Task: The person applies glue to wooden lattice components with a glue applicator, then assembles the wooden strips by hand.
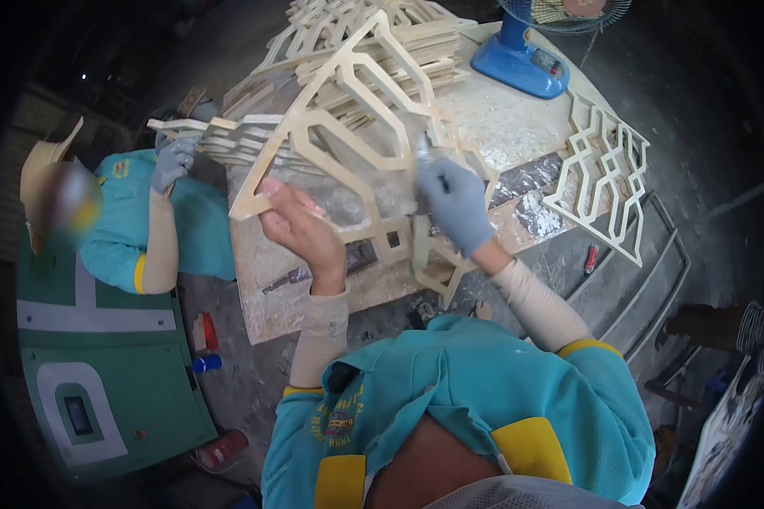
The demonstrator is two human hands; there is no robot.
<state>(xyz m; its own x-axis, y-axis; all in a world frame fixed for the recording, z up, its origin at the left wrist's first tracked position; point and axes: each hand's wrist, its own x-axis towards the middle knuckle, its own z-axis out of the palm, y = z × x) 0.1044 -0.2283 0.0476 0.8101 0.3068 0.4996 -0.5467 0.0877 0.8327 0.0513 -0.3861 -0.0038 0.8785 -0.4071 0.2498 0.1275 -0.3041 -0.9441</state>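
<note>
A pale cut-out lattice panel (pixel 356 161) is held up at a tilt above the table. My bare left hand (pixel 301 229) grips its lower left corner, the thumb on the face of the panel. My right hand (pixel 457 199), in a grey glove, is closed at the panel's right part; blur hides what small thing, if anything, is in its fingers. Behind the panel, more lattice pieces (pixel 424 55) lie stacked on the table (pixel 518 127).
A blue fan (pixel 518 64) stands at the table's back right. Another lattice panel (pixel 598 178) is at the right edge. On the left, a co-worker (pixel 157 204) in a hat holds lattice pieces (pixel 246 140). A green machine (pixel 102 356) stands at the lower left.
</note>
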